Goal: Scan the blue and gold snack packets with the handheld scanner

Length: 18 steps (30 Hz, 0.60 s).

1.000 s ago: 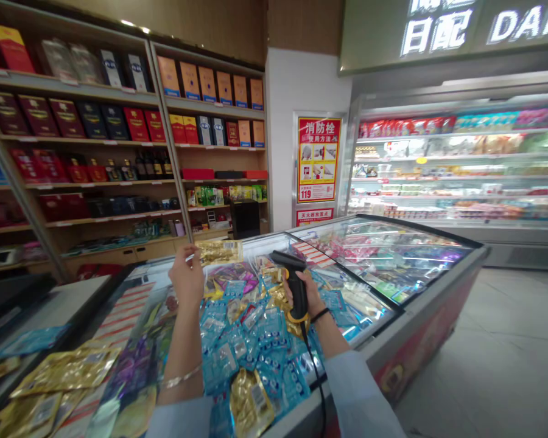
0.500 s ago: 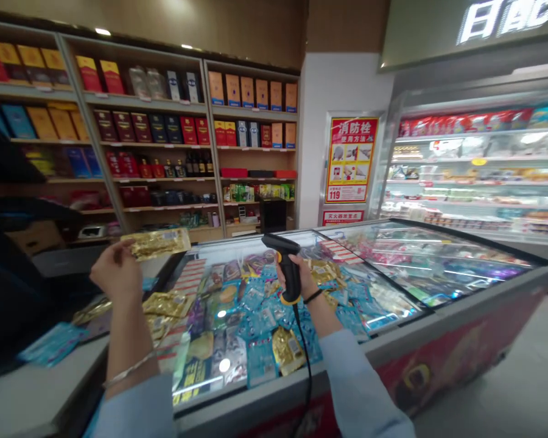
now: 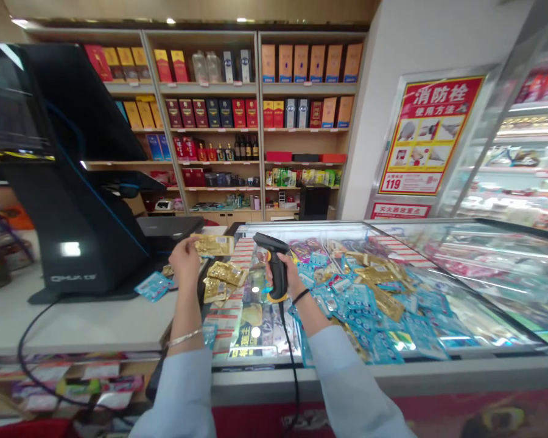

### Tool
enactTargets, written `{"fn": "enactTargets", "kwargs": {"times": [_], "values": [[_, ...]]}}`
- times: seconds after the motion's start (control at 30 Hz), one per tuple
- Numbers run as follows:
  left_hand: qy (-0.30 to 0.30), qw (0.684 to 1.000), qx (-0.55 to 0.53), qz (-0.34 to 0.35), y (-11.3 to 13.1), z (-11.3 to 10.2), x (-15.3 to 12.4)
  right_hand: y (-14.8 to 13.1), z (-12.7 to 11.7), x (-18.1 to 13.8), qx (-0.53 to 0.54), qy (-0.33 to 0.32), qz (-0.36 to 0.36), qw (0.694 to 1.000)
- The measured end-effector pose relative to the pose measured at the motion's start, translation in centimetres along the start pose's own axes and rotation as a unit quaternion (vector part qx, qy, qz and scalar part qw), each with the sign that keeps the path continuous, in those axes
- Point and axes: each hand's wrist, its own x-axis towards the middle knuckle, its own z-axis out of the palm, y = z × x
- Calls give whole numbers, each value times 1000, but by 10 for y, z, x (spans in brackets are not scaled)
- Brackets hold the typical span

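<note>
Pinched at its left end, a gold foil packet [image 3: 215,245] is held up by my left hand [image 3: 186,260], its barcode facing me. My right hand [image 3: 291,275] is wrapped round the grip of a black and yellow barcode scanner [image 3: 279,277], whose head points left toward the packet. A cable hangs from the scanner's base. Just below my left hand, a few more gold packets [image 3: 223,280] lie on the glass edge. To the right of the scanner, many blue packets [image 3: 351,304] and some gold ones [image 3: 383,274] are heaped on the freezer's glass top.
A black checkout terminal [image 3: 82,243] stands on the white counter [image 3: 95,325] at left, with a blue packet [image 3: 154,286] beside its base. The chest freezer's front rim [image 3: 438,371] runs across before me. Boxed goods fill the shelves [image 3: 210,90] behind.
My view has swung left, bringing the terminal fully into sight. The gold packet and the scanner are now closer together. Both hands keep their hold.
</note>
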Motion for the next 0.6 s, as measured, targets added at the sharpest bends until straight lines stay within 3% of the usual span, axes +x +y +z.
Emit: {"fn": "enactTargets", "kwargs": {"times": [0.13,0.23,0.47,0.6], "values": [[-78,995,47,34,-18,39,-26,32,-1,8,26,50,32,998],[-107,987,114,47,-25,57,-42,46,-2,10,43,87,64,993],[-59,978,197,33,-37,55,-47,56,2,8,63,99,121,986],[-73,977,200,19,-44,55,-46,61,0,6,67,100,133,984]]}}
